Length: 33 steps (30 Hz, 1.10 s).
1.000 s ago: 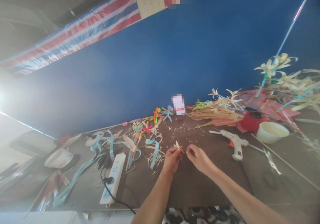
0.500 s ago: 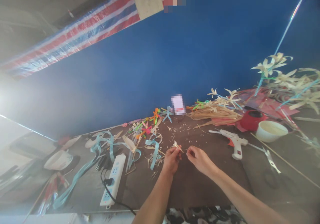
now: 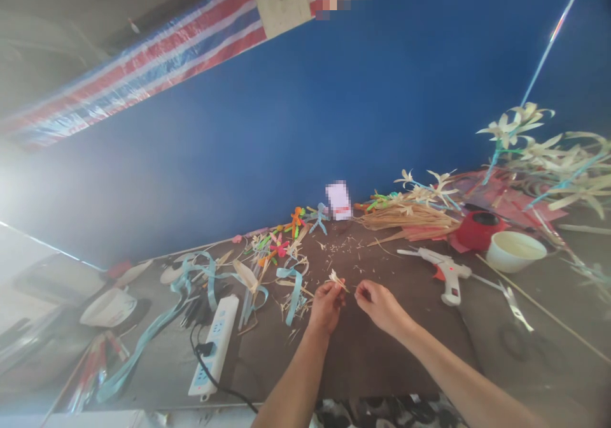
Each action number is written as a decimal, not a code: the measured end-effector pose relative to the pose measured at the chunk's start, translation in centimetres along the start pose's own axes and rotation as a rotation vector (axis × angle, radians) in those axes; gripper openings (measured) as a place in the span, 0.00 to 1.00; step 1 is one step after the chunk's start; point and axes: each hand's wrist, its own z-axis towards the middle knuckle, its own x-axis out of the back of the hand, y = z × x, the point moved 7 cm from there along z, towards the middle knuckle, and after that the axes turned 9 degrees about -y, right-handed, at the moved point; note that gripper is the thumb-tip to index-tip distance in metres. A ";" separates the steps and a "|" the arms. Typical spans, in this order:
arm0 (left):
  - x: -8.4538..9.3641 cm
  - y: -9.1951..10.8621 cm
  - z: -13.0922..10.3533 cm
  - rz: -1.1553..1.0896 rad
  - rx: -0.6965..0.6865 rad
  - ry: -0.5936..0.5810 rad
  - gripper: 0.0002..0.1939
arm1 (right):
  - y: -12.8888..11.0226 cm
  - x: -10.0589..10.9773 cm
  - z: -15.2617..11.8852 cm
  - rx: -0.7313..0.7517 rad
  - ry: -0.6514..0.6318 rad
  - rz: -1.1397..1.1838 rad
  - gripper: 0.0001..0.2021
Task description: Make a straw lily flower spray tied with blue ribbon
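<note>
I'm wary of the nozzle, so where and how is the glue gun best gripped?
Probably by the handle, from the near side with the right hand: the glue gun lies on its side, handle jutting toward the camera, nozzle pointing left, clear of that grip.

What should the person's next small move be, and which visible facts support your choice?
Probably ease the right hand a little closer to the left hand, to help steady the pale strips there. The left hand pinches them, an end pokes out toward the right hand, and a small gap separates the hands. Whether the right hand holds anything is too small to tell.
</note>
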 end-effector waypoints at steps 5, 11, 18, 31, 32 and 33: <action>-0.3 0.3 -0.1 0.017 0.012 0.031 0.11 | 0.1 -0.1 0.0 0.005 0.003 0.016 0.08; -0.4 0.2 -0.2 0.013 0.009 0.027 0.10 | 0.0 0.0 0.0 0.006 0.018 0.043 0.07; -0.2 0.0 0.0 0.019 -0.003 0.001 0.08 | -0.3 -0.1 0.1 0.006 0.025 0.082 0.08; -0.4 0.2 -0.2 0.039 0.005 0.008 0.09 | -0.1 -0.4 0.3 0.001 0.009 0.180 0.09; -0.4 0.2 -0.2 0.044 0.007 0.009 0.10 | -0.1 -0.5 0.3 -0.002 0.004 0.190 0.09; -0.4 0.2 -0.2 0.049 0.009 0.007 0.10 | 0.0 -0.5 0.3 -0.004 -0.001 0.201 0.09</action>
